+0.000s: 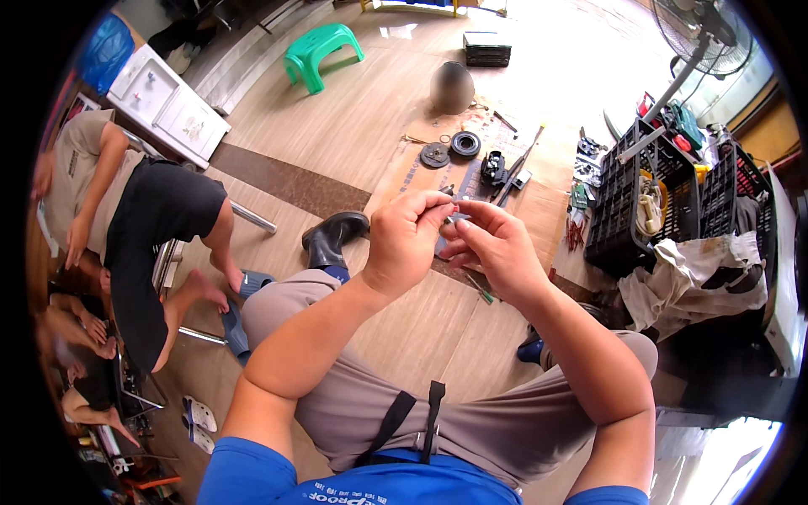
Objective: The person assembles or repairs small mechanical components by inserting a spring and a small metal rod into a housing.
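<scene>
My left hand point(402, 244) and my right hand point(505, 251) meet in front of me, above the floor. Between their fingertips is a small part point(455, 214) with red and silvery bits; its kind is too small to make out. The fingers of both hands are closed in a pinch around it. Beyond them a cardboard sheet point(545, 220) lies on the floor. On it are a black ring-shaped part point(465, 144), a dark round disc point(434, 155), a black machine part point(492, 167) and a long-handled tool point(528, 151). A thin green-handled tool point(481, 291) lies below my right hand.
Black plastic crates point(623, 215) full of tools stand at the right, with a cloth point(694, 273) draped beside them and a fan point(703, 38) behind. A green stool point(324, 49) and a black box point(486, 49) are farther off. People sit on the left, one in black shorts point(172, 219).
</scene>
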